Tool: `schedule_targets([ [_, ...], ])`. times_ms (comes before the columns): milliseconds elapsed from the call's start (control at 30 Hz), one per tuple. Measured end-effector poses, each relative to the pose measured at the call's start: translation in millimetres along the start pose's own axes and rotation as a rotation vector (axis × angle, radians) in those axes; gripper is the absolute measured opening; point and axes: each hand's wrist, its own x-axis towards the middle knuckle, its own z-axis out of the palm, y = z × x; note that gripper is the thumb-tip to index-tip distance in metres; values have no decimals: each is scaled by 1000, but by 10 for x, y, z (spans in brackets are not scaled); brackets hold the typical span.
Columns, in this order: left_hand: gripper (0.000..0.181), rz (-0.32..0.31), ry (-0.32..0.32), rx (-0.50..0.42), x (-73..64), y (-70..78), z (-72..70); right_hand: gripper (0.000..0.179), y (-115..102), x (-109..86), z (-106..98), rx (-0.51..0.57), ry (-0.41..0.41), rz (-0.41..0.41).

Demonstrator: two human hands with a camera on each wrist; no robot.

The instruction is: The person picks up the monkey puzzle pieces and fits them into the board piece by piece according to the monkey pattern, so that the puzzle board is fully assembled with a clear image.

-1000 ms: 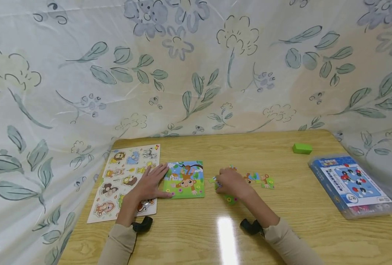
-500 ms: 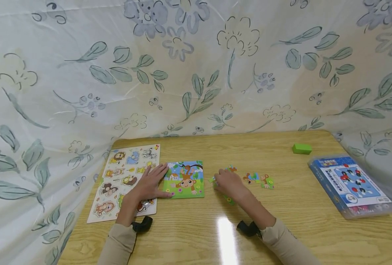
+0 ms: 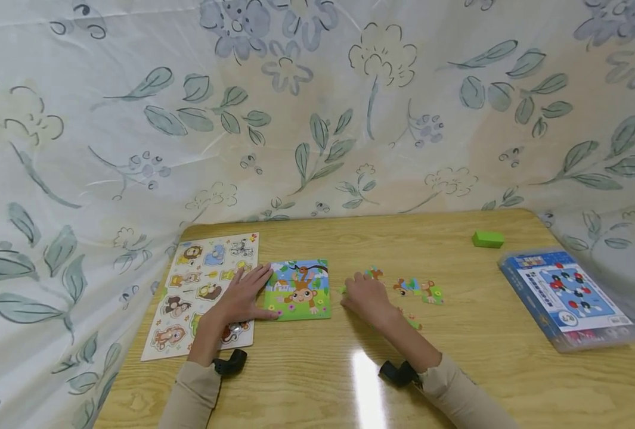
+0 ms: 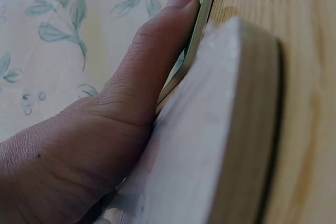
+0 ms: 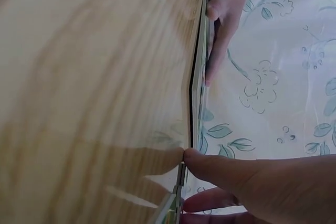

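Note:
My left hand lies across the animal puzzle board, fingers extended to the left edge of a square monkey picture board. Its thumb rests along that board's edge in the left wrist view. To the right of the picture, my right hand bends down over small jigsaw pieces and pinches one jigsaw piece, mostly hidden under the fingers. Near this hand lie a piece with brown and blue, a joined pair with monkey parts, and another green piece beside the forearm.
A green block stands at the back right. In front of it is a boxed set in clear packaging with a blue label. Floral cloth hangs behind the wooden table.
My right hand has shifted slightly left and covers the green piece that showed below it. Another piece has come into sight beside the right forearm. The left hand stays where it was.

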Motion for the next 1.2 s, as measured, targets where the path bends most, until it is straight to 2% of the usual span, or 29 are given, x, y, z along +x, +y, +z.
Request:
schedule_targets([
  [200,112,-15,-15,7,-10,29,4,23,-17,-36,3,24,18,17],
  [467,112,-33,-32,-13,-9,24,14,18,-58,-70,-21,5,22,-8],
  [633,112,-37,-39,-14,-10,19,21,14,-29,-59,-16,78,7,12],
  [733,112,-38,-41,-16,-9,21,17,13,13,-40,-29,124,-30,28],
  [967,112,-40,-37,-24,1,15,15,25,99,-14,-134,207,-113,62],
  [1200,112,-43,-41,-19,-14,26,10,32,128,-2,-216,328,-140,29],
])
